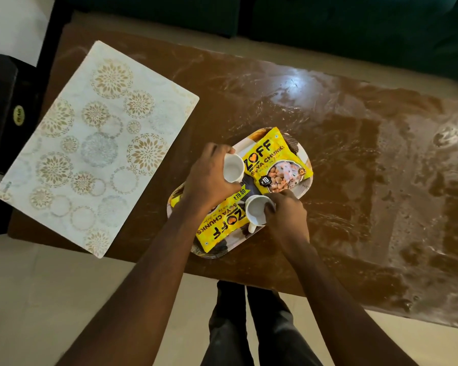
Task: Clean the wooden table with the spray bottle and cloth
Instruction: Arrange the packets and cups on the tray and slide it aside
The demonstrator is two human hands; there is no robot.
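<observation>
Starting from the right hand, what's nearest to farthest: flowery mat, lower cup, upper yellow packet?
1. Lower cup: gripped by the right hand.
2. Upper yellow packet: just beyond, on the tray.
3. Flowery mat: far left on the table.

On my feed the wooden table [341, 143] was a long rectangular top in dark reddish brown. I saw it from above, and it slanted down to the right across the view. Its surface was glossy and caught a bright patch of light near the middle, toward the far edge. Wet-looking streaks and curved smears covered most of the right half. They turned paler and filmier toward the right end, with darker, blotchy patches between them. I could tell the left part looked duller and less streaked. The near edge stood over pale floor tiles [50, 299], and the far edge ran close along a dark green sofa [354, 30].
</observation>
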